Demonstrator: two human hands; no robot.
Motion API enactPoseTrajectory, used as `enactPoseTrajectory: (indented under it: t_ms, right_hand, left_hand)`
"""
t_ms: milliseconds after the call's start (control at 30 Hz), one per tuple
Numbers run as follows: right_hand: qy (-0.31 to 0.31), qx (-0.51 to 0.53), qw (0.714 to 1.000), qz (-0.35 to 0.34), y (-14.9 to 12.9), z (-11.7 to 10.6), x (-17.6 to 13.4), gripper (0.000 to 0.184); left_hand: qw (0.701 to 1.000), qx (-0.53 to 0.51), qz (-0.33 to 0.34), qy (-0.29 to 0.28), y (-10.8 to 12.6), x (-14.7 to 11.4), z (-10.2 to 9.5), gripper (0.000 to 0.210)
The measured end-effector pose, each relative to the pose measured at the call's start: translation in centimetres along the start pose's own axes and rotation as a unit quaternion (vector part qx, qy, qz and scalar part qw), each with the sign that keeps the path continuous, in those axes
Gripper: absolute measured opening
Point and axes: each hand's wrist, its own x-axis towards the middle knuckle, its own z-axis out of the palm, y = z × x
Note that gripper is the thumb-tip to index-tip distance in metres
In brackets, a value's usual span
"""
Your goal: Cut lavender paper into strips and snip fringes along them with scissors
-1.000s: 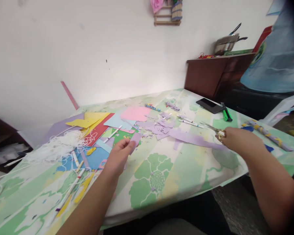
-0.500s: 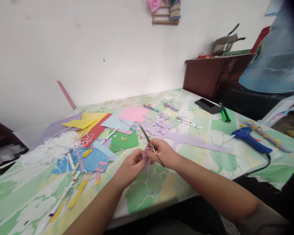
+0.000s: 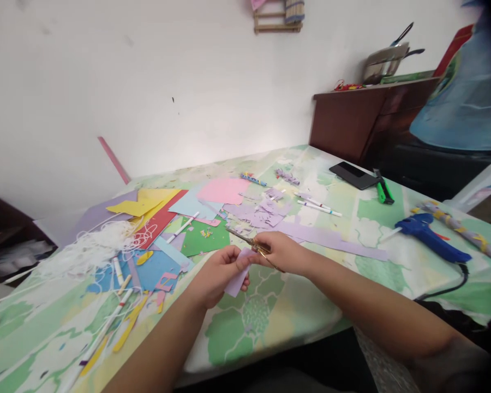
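My left hand pinches a small folded-looking piece of light purple paper between thumb and fingers, its lower end hanging free. Close beside it, my right hand is closed round a pair of scissors with gold-coloured handles. Their blades look closed and point to the upper left, above the paper. The right fingertips meet the paper's upper edge. Behind my hands lie purple paper scraps and a long purple paper strip, flat on the cloth.
A tangle of white string and coloured sheets, such as a green one, cover the left. At right lie a blue glue gun, a green utility knife, a dark phone and white markers.
The scissors have tilted flatter, their tips swinging left and down. The purple paper has come into clearer view, hanging below my left fingers. The camera view has shifted slightly.
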Motion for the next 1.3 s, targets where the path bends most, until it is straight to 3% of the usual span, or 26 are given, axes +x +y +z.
enactPoseTrajectory:
  t_ms: [300, 467, 767, 1033, 1200, 1300]
  right_hand:
    - [-0.004, -0.067, 0.998, 0.017, 1.4, -0.1, -0.4, 0.035]
    - [0.032, -0.170, 0.985, 0.003, 1.6, 0.5, -0.6, 0.049]
    - [0.018, -0.223, 0.974, 0.045, 1.4, 1.1, -0.8, 0.050]
    - [0.038, -0.250, 0.967, 0.041, 1.6, 2.0, -0.5, 0.016]
    - [0.093, -0.240, 0.964, 0.074, 1.3, 1.5, -1.0, 0.040]
    - [0.079, -0.233, 0.965, 0.092, 1.2, 1.1, -1.1, 0.048]
  left_hand:
    - [0.995, -0.024, -0.002, 0.092, -0.1, 1.6, -0.8, 0.013]
    - [0.994, -0.040, 0.026, 0.100, -0.6, 2.2, -0.2, 0.014]
    - [0.985, -0.029, 0.062, 0.158, -1.8, 1.9, -0.8, 0.019]
    - [0.975, -0.063, 0.107, 0.187, -1.7, 1.6, -0.9, 0.018]
    - [0.975, -0.039, 0.123, 0.184, -1.6, 1.3, -0.7, 0.017]
    - [0.977, -0.003, 0.125, 0.172, -1.5, 0.9, -0.6, 0.018]
